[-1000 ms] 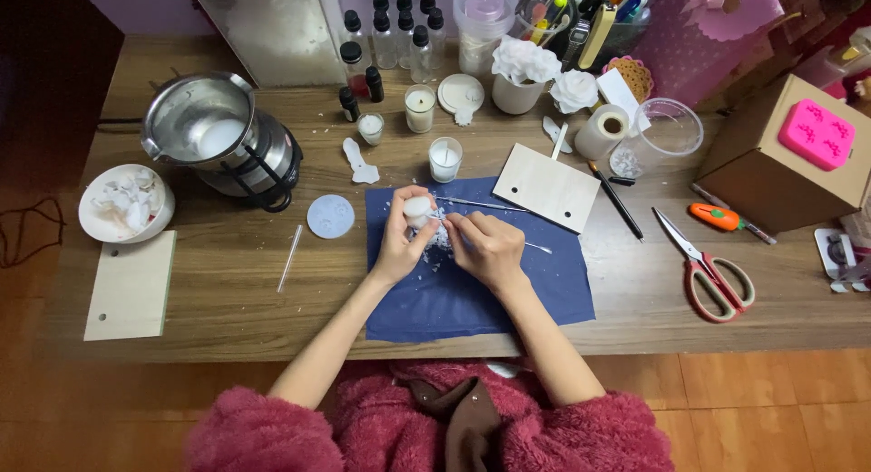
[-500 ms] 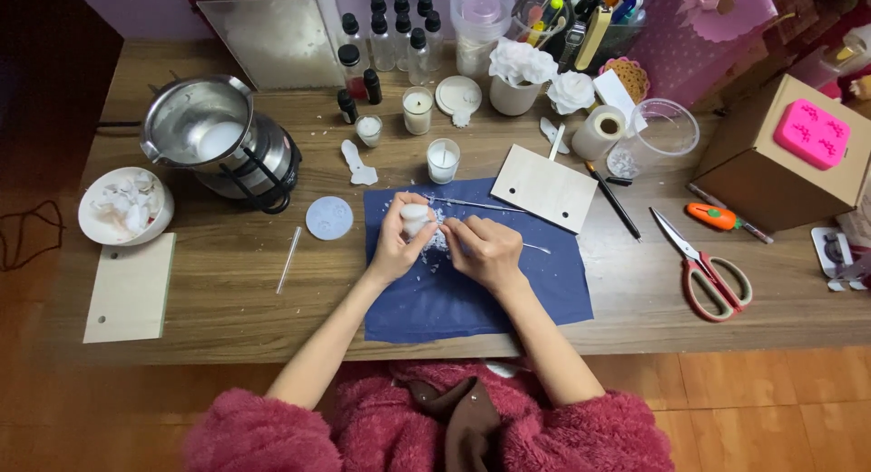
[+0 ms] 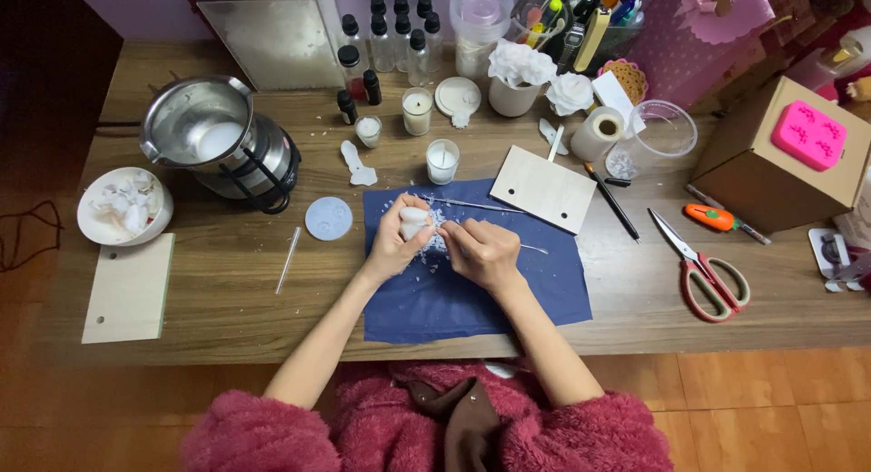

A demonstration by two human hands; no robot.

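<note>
Over the middle of a dark blue cloth (image 3: 472, 291) spread on the desk (image 3: 227, 282), the left hand (image 3: 396, 245) is closed around a small white wax piece (image 3: 415, 223), holding it just above the cloth. The right hand (image 3: 481, 252) is curled shut on a thin metal tool (image 3: 535, 249) whose working end meets the wax. White shavings (image 3: 434, 254) lie scattered under both hands, so the step in hand looks like trimming or carving the piece. Judging from this, further work calls for a steady left grip and light strokes, since the piece looks small and easily chipped. The tool's tip and the worked face of the wax are hidden behind the fingers, so the exact contact cannot be made out. Another thin rod (image 3: 472, 204) lies on the cloth just beyond the hands.
</note>
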